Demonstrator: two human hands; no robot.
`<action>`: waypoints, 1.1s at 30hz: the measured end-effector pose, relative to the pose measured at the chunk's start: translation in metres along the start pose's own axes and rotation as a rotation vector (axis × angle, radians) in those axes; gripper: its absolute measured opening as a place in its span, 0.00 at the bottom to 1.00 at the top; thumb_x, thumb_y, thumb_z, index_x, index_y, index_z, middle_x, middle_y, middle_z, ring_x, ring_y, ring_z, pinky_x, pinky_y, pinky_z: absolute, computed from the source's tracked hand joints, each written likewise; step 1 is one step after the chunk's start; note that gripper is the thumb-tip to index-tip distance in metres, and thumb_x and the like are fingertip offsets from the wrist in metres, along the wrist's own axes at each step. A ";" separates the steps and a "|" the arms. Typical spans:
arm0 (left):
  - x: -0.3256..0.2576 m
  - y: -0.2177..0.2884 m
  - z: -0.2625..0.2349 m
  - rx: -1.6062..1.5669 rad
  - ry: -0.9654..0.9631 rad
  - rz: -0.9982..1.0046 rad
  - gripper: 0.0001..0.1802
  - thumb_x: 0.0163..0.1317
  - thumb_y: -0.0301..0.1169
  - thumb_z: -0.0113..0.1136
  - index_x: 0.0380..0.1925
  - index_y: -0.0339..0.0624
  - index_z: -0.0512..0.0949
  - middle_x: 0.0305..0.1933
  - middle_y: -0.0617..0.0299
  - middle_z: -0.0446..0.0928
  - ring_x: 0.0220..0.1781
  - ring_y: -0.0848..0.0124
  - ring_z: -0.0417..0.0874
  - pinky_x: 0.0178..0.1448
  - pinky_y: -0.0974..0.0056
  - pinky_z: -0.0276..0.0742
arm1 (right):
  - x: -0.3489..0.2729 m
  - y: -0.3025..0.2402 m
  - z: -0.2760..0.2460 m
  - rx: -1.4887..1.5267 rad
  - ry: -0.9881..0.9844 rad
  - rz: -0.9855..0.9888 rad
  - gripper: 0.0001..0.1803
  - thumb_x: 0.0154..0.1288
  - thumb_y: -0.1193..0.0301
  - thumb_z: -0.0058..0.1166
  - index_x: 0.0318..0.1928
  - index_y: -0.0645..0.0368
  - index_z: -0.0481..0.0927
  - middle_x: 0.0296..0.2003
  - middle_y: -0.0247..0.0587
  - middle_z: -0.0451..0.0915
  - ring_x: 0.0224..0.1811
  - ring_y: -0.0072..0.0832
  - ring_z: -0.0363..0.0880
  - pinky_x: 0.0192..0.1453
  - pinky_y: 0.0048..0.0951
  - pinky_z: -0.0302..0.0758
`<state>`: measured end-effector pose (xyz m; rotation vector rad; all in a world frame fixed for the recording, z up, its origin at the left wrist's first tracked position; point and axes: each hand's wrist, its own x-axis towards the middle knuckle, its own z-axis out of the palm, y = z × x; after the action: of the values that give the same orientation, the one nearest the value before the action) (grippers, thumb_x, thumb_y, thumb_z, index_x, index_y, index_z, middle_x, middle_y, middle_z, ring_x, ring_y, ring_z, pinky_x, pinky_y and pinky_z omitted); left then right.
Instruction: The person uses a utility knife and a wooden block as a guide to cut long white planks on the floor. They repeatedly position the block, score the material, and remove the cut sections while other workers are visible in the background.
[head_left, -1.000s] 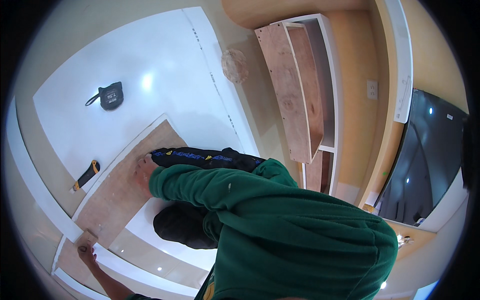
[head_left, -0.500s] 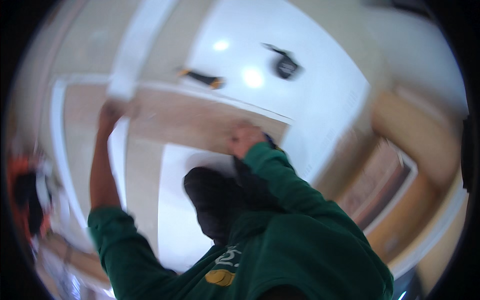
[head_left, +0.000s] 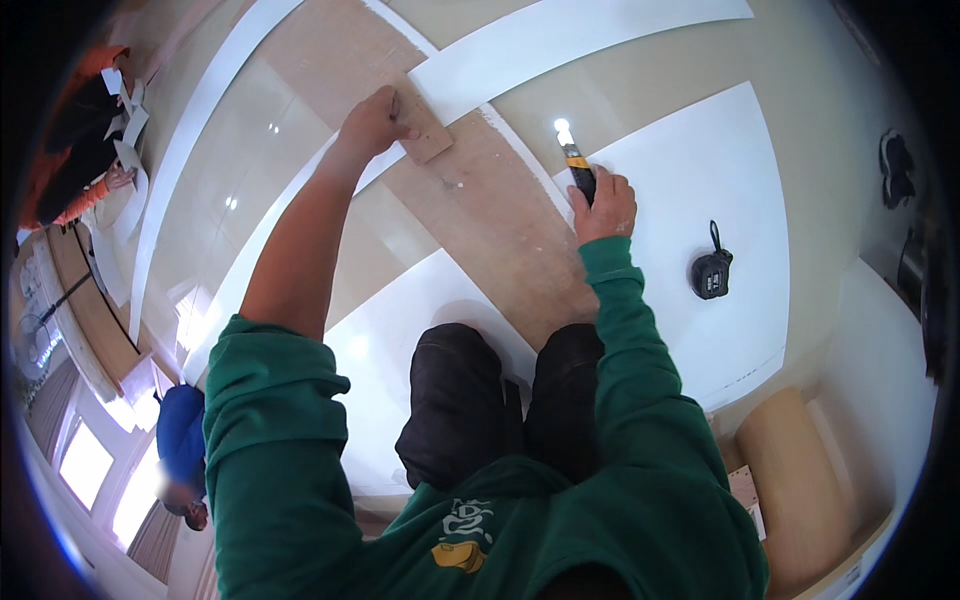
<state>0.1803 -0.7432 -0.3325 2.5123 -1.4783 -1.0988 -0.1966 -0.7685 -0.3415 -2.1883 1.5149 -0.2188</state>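
Note:
My left hand point(head_left: 372, 124) is closed on a small brown wooden block point(head_left: 432, 143). The block lies across a long white strip point(head_left: 480, 72), above a brown board point(head_left: 470, 200) on the floor. In my right hand point(head_left: 607, 207) is a black and yellow utility knife point(head_left: 577, 170), its front end pointing away from me. Bright glare at its tip hides whether the blade is out. This hand rests at the near-left edge of a white sheet point(head_left: 690, 170). Farther right on that sheet sits a black tape measure point(head_left: 711, 272).
Another white sheet point(head_left: 400, 330) lies under my knees. A curved white strip point(head_left: 205, 110) runs along the left. Beyond it, a person in orange point(head_left: 70, 150) handles white pieces. A person in blue point(head_left: 181, 425) is at lower left. Tan rolled material point(head_left: 790, 480) stands at lower right.
The utility knife, lying on the white sheet before, is now in my right hand. My left hand has moved from the white strip's end onto the wooden block. The view has turned.

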 end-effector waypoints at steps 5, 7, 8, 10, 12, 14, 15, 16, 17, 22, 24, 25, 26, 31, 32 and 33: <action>0.000 0.004 -0.003 0.050 -0.005 0.011 0.26 0.39 0.38 0.79 0.32 0.39 0.73 0.34 0.50 0.80 0.41 0.50 0.81 0.44 0.51 0.74 | 0.025 -0.047 0.010 0.340 0.051 -0.038 0.18 0.64 0.67 0.57 0.51 0.63 0.76 0.42 0.56 0.76 0.45 0.53 0.76 0.49 0.48 0.75; 0.002 0.001 -0.005 0.054 0.005 0.023 0.27 0.39 0.38 0.79 0.33 0.40 0.72 0.33 0.51 0.79 0.39 0.51 0.80 0.43 0.52 0.73 | 0.045 -0.076 0.030 0.416 -0.003 -0.145 0.15 0.66 0.67 0.55 0.49 0.64 0.76 0.41 0.58 0.76 0.44 0.54 0.76 0.49 0.49 0.75; 0.004 -0.001 -0.001 0.046 0.016 0.037 0.27 0.39 0.38 0.80 0.33 0.40 0.71 0.32 0.52 0.78 0.38 0.52 0.79 0.42 0.53 0.73 | 0.057 -0.087 0.041 0.374 -0.108 -0.136 0.16 0.68 0.63 0.53 0.46 0.64 0.75 0.42 0.58 0.77 0.44 0.55 0.78 0.48 0.50 0.76; 0.002 -0.005 0.000 0.033 0.025 0.023 0.28 0.40 0.38 0.80 0.33 0.40 0.71 0.31 0.52 0.77 0.36 0.53 0.78 0.40 0.54 0.72 | 0.075 -0.113 0.060 0.339 -0.262 -0.106 0.18 0.69 0.59 0.50 0.43 0.64 0.74 0.42 0.59 0.79 0.44 0.56 0.79 0.48 0.51 0.77; -0.001 0.002 0.001 0.011 0.016 -0.009 0.27 0.40 0.38 0.79 0.34 0.40 0.71 0.32 0.52 0.78 0.37 0.53 0.79 0.41 0.54 0.73 | 0.090 -0.134 0.066 0.331 -0.342 -0.052 0.18 0.70 0.58 0.50 0.42 0.63 0.73 0.39 0.58 0.81 0.43 0.57 0.80 0.47 0.51 0.77; -0.005 0.004 -0.001 0.009 0.019 -0.005 0.27 0.40 0.37 0.79 0.35 0.39 0.72 0.36 0.51 0.80 0.42 0.51 0.81 0.45 0.52 0.74 | 0.098 -0.146 0.071 0.273 -0.348 -0.089 0.17 0.71 0.58 0.50 0.43 0.62 0.73 0.38 0.56 0.82 0.42 0.57 0.82 0.46 0.51 0.78; -0.006 0.006 -0.002 0.008 0.020 -0.003 0.27 0.40 0.37 0.78 0.35 0.38 0.73 0.39 0.50 0.81 0.45 0.50 0.81 0.47 0.51 0.75 | 0.101 -0.150 0.072 0.243 -0.351 -0.107 0.17 0.71 0.58 0.50 0.43 0.62 0.73 0.37 0.56 0.83 0.41 0.56 0.82 0.46 0.51 0.79; -0.007 0.006 -0.002 0.013 0.028 -0.004 0.27 0.40 0.37 0.78 0.36 0.38 0.73 0.40 0.50 0.82 0.46 0.50 0.82 0.48 0.51 0.75 | 0.103 -0.155 0.074 0.215 -0.368 -0.092 0.17 0.71 0.58 0.50 0.44 0.62 0.73 0.37 0.56 0.83 0.42 0.55 0.82 0.46 0.51 0.79; -0.008 0.006 -0.003 0.019 0.036 -0.006 0.27 0.41 0.37 0.78 0.37 0.38 0.73 0.41 0.50 0.82 0.47 0.50 0.82 0.48 0.51 0.76 | 0.104 -0.160 0.075 0.187 -0.385 -0.077 0.17 0.71 0.58 0.49 0.44 0.61 0.73 0.38 0.56 0.83 0.43 0.55 0.83 0.47 0.51 0.79; -0.009 0.008 -0.004 0.041 0.006 -0.045 0.28 0.42 0.37 0.78 0.41 0.39 0.74 0.44 0.50 0.82 0.51 0.51 0.82 0.53 0.52 0.77 | 0.110 -0.176 0.071 0.097 -0.466 -0.019 0.16 0.71 0.60 0.49 0.46 0.61 0.72 0.41 0.57 0.83 0.45 0.53 0.84 0.49 0.49 0.80; -0.005 0.012 -0.006 0.074 -0.008 -0.051 0.29 0.42 0.37 0.78 0.42 0.39 0.74 0.46 0.50 0.82 0.52 0.51 0.82 0.55 0.52 0.77 | 0.113 -0.177 0.072 0.080 -0.484 -0.026 0.16 0.71 0.61 0.49 0.48 0.62 0.72 0.42 0.58 0.83 0.46 0.53 0.83 0.50 0.49 0.80; -0.005 0.014 -0.008 0.080 -0.018 -0.065 0.30 0.42 0.37 0.78 0.43 0.39 0.74 0.46 0.50 0.83 0.53 0.51 0.82 0.55 0.52 0.77 | 0.114 -0.178 0.071 0.083 -0.495 -0.015 0.16 0.71 0.62 0.48 0.48 0.62 0.72 0.42 0.58 0.83 0.47 0.53 0.83 0.51 0.49 0.80; -0.005 0.017 -0.009 0.085 -0.028 -0.079 0.30 0.42 0.37 0.78 0.44 0.39 0.75 0.47 0.50 0.83 0.53 0.51 0.82 0.55 0.52 0.77 | 0.115 -0.180 0.071 0.087 -0.505 -0.003 0.16 0.70 0.62 0.48 0.49 0.62 0.72 0.43 0.58 0.83 0.47 0.53 0.83 0.52 0.50 0.80; -0.006 0.011 -0.003 0.092 0.017 -0.064 0.30 0.41 0.37 0.79 0.43 0.40 0.75 0.45 0.50 0.82 0.52 0.51 0.82 0.54 0.52 0.76 | 0.122 -0.184 0.066 0.066 -0.555 0.014 0.18 0.69 0.61 0.49 0.52 0.62 0.72 0.44 0.59 0.83 0.49 0.53 0.83 0.54 0.51 0.79; -0.006 0.009 -0.002 0.076 0.034 -0.051 0.29 0.41 0.37 0.79 0.40 0.40 0.74 0.43 0.50 0.82 0.49 0.51 0.82 0.51 0.52 0.76 | 0.124 -0.183 0.065 0.067 -0.556 0.010 0.19 0.69 0.61 0.49 0.52 0.61 0.72 0.44 0.59 0.83 0.50 0.53 0.83 0.54 0.51 0.79; -0.005 0.006 -0.001 0.060 0.053 -0.038 0.27 0.40 0.37 0.79 0.37 0.40 0.74 0.40 0.51 0.81 0.47 0.51 0.82 0.48 0.52 0.75 | 0.125 -0.183 0.065 0.067 -0.558 0.006 0.19 0.69 0.61 0.49 0.51 0.61 0.72 0.45 0.59 0.83 0.50 0.53 0.83 0.54 0.51 0.79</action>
<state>0.1746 -0.7431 -0.3270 2.5985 -1.4777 -0.9998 0.0302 -0.8130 -0.3308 -1.9661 1.1758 0.3165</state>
